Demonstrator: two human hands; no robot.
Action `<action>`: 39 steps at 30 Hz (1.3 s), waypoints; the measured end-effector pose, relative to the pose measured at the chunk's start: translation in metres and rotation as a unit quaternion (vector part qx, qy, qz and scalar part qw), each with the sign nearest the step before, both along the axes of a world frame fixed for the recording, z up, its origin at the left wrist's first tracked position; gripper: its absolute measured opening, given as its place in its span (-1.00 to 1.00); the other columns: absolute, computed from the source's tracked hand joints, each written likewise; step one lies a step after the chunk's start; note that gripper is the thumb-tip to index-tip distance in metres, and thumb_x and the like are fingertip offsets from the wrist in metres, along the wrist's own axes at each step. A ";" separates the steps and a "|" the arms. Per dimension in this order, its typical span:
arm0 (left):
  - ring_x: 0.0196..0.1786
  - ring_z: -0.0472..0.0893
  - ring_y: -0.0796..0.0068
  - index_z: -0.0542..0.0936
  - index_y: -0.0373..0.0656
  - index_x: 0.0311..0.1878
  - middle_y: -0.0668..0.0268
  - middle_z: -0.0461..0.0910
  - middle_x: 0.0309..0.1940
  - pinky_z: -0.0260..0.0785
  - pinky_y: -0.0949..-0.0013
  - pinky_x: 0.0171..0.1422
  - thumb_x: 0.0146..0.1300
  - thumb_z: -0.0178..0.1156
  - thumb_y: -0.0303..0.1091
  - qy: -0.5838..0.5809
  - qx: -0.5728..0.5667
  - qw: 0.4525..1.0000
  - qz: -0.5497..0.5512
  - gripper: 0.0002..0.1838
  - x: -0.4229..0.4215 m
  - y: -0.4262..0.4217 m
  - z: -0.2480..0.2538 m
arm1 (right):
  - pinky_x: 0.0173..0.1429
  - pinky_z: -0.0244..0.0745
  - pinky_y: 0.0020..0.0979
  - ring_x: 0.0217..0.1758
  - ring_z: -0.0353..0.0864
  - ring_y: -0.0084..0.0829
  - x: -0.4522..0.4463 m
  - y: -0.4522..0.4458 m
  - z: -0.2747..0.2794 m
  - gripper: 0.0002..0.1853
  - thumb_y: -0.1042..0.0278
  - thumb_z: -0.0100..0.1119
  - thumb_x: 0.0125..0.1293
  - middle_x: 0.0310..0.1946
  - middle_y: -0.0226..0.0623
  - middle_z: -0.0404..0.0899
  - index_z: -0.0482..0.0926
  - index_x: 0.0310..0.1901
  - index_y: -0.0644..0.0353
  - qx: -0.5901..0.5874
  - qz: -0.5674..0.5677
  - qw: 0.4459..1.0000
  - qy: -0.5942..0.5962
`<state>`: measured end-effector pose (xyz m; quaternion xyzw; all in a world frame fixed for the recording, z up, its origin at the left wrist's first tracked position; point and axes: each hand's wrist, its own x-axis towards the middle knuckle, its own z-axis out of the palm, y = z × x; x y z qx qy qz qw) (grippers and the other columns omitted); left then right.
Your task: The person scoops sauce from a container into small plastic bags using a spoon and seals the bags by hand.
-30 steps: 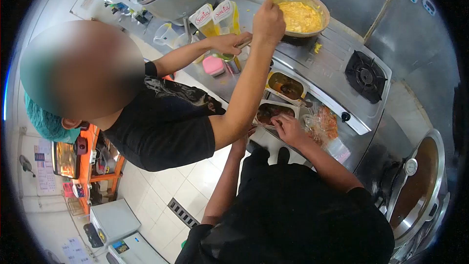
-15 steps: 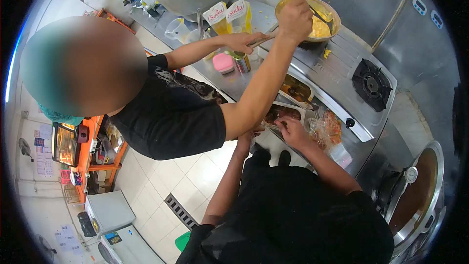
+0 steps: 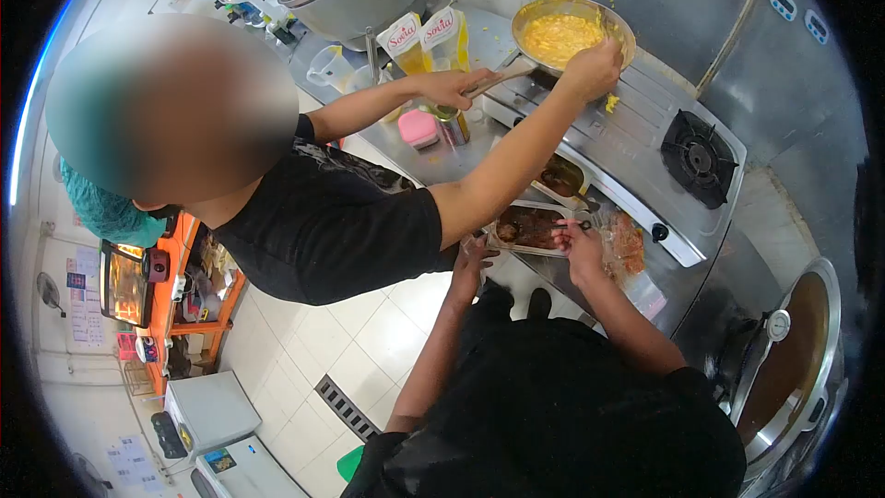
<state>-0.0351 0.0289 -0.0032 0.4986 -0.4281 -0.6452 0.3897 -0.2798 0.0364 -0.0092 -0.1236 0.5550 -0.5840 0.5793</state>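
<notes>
My right hand is closed around a thin dark-handled utensil over the right end of a metal tray. Dark brown food in sauce lies in that tray. At its left end is my left hand, fingers curled around what looks like a clear plastic bag; the co-worker's sleeve is close by. Just behind stands a second metal tray with brown sauce and a utensil in it. Clear bags of orange-red food lie to the right of my right hand.
A co-worker leans in from the left, one hand on the handle of a frying pan of yellow egg, the other above it. An unlit burner sits to its right. A large pot of brown liquid stands at lower right.
My right hand has shifted slightly right and now shows the utensil's handle. The co-worker's stirring arm has moved right and down across the pan, uncovering more of the egg and my tray.
</notes>
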 end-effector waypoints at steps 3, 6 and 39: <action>-0.05 0.49 0.46 0.30 -0.20 0.18 0.29 0.42 -0.11 0.33 0.31 0.04 0.51 0.11 -0.02 -0.014 -0.044 0.999 0.026 -0.53 0.002 0.004 -0.001 | -0.25 0.51 -0.46 -0.34 0.62 -0.48 -0.003 0.016 0.004 -0.70 0.23 0.05 0.57 -0.28 -0.22 0.68 0.60 -0.05 0.35 -0.055 0.014 0.997 0.046; -0.15 0.36 0.54 0.23 -0.13 0.12 0.38 0.31 -0.21 0.26 0.38 -0.01 0.51 0.13 -0.05 -0.061 -0.100 0.992 0.047 -0.57 0.008 0.013 -0.020 | -0.10 0.60 -0.35 -0.20 0.69 -0.33 0.000 0.032 0.012 -0.76 0.31 0.11 0.52 -0.16 -0.18 0.70 0.62 -0.03 0.34 -0.230 0.141 0.921 0.282; -0.21 0.32 0.53 0.23 -0.11 0.25 0.38 0.30 -0.16 0.26 0.41 -0.07 0.57 -0.01 -0.05 -0.063 -0.120 0.991 0.001 -0.59 0.019 0.054 -0.017 | -0.22 0.56 -0.49 -0.28 0.68 -0.48 0.000 0.013 0.000 -0.69 0.20 -0.01 0.61 -0.22 -0.24 0.71 0.61 -0.03 0.29 -0.022 -0.013 1.000 0.010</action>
